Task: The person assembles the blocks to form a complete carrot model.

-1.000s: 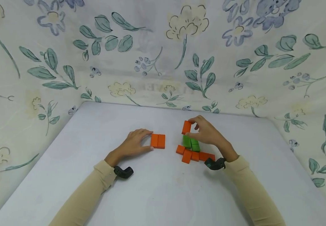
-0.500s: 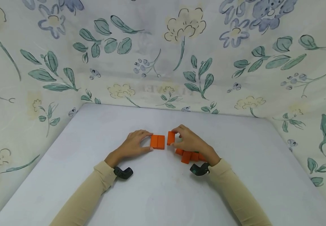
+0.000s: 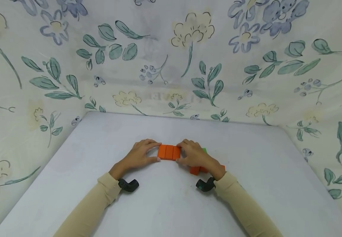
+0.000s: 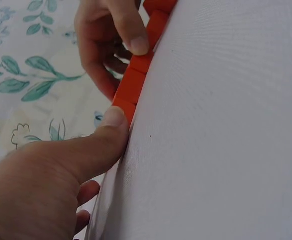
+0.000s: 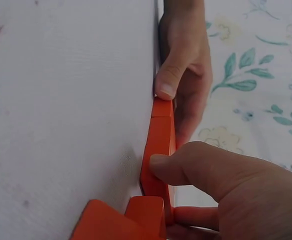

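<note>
Three orange blocks stand side by side in a row on the white table (image 3: 159,204). My left hand (image 3: 137,155) holds the left block (image 3: 161,151) between thumb and fingers at its near and far ends. The middle block (image 3: 169,152) sits between the outer two. My right hand (image 3: 195,154) pinches the right block (image 3: 176,153) the same way, right up against the row. In the left wrist view, the left thumb (image 4: 113,120) presses on the end of the left block. The right thumb (image 5: 168,167) lies on the right block in the right wrist view.
Beneath and behind my right hand lie several loose orange blocks (image 3: 195,170) and a green block (image 3: 204,150), mostly hidden by the hand and wrist. A flowered cloth (image 3: 171,82) hangs around the table's back and sides.
My right hand has carried an orange block left from above the green blocks and set it against the pair, making a row of three. My left hand has stayed at the pair.
</note>
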